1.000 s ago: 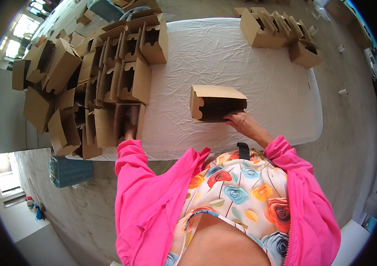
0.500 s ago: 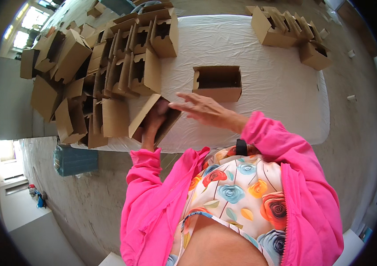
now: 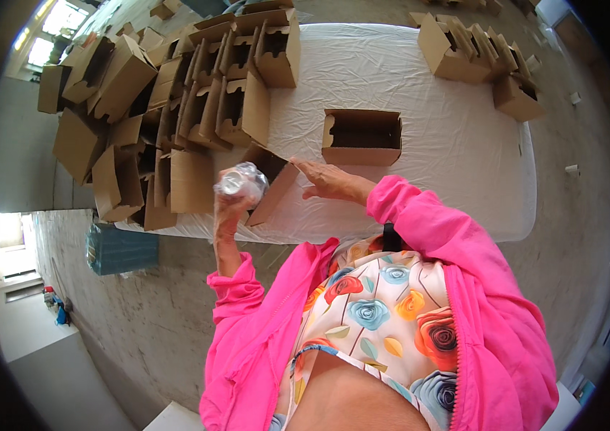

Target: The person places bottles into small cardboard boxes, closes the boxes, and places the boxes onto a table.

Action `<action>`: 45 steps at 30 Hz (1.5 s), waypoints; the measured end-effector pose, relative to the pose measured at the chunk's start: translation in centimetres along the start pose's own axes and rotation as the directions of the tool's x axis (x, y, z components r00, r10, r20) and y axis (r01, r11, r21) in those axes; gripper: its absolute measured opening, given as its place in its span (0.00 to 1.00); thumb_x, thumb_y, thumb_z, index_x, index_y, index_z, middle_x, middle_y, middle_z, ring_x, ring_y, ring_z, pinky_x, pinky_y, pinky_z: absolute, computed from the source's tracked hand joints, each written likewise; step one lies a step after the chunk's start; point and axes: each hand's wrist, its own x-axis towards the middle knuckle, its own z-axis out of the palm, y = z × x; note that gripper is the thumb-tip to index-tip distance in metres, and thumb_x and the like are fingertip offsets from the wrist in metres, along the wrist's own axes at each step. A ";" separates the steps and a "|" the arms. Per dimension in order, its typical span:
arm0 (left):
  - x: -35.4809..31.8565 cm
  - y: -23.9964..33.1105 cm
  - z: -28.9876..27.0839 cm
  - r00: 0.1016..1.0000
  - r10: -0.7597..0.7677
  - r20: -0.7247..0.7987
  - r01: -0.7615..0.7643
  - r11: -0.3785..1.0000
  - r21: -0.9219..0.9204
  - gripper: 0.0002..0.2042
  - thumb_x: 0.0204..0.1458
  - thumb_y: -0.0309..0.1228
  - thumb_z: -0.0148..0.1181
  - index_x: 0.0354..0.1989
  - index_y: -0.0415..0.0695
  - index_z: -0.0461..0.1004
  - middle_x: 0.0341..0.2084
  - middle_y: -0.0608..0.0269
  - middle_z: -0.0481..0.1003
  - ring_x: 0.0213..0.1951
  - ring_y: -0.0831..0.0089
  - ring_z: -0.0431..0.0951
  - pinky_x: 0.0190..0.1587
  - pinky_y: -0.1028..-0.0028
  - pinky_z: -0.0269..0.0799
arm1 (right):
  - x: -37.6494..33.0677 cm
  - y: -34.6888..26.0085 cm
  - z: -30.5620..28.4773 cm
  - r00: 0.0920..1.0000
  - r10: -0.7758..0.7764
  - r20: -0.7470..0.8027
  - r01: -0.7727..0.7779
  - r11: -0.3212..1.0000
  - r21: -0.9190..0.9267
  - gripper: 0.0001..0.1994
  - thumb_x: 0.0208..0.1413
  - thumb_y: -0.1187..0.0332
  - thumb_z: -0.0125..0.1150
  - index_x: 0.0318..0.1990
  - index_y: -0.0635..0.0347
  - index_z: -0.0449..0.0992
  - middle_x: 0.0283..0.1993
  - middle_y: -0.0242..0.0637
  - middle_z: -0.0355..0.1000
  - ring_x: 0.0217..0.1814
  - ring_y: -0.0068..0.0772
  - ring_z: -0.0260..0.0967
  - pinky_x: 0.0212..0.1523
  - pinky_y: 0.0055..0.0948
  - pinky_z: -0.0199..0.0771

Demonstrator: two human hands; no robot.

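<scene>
Left hand (image 3: 227, 208) closed around clear crinkled plastic wrap (image 3: 242, 179), raised beside tilted cardboard box (image 3: 270, 183); right hand (image 3: 330, 181) spread flat on its flap. Open carton (image 3: 362, 136) behind, stacked boxes (image 3: 197, 93) crowding white-covered surface (image 3: 455, 144).

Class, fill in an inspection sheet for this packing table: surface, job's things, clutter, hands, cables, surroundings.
Surface: table under a white cloth.
Job's things: clear wrapped item and tilted open box; another open box lies apart.
Clutter: stacked cardboard boxes on the left, more boxes at the far right.
Hands: left hand grips the item; right hand rests against the tilted box.
Cables: nothing seen.
Surroundings: concrete floor, blue crate.
</scene>
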 end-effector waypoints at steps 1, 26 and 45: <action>0.0 0.7 0.3 0.999 0.032 -0.033 -0.033 0.999 -0.021 0.24 0.36 0.20 0.57 0.46 0.45 0.62 0.37 0.63 0.71 0.40 0.73 0.70 0.44 0.73 0.67 | 0.1 0.1 -0.1 1.000 -0.020 0.009 0.020 1.000 0.002 0.42 0.40 0.67 0.65 0.61 0.63 0.45 0.59 0.53 0.53 0.61 0.49 0.50 0.59 0.36 0.54; 13.1 -7.5 17.9 0.987 -0.080 -0.142 0.162 0.565 0.809 0.27 0.34 0.32 0.60 0.47 0.40 0.62 0.43 0.46 0.66 0.46 0.52 0.66 0.47 0.62 0.64 | -8.2 5.3 -10.5 0.781 0.215 -0.587 -0.281 0.960 -0.022 0.23 0.37 0.70 0.60 0.44 0.62 0.64 0.37 0.46 0.69 0.40 0.47 0.69 0.40 0.36 0.69; 4.7 -9.4 22.3 0.993 0.097 0.072 -0.119 0.891 0.437 0.13 0.36 0.19 0.51 0.35 0.37 0.70 0.21 0.53 0.72 0.24 0.62 0.74 0.31 0.68 0.69 | -11.0 10.4 -5.5 0.581 0.759 0.296 -0.382 0.575 -0.724 0.18 0.46 0.60 0.55 0.46 0.53 0.72 0.50 0.38 0.68 0.51 0.34 0.66 0.48 0.35 0.64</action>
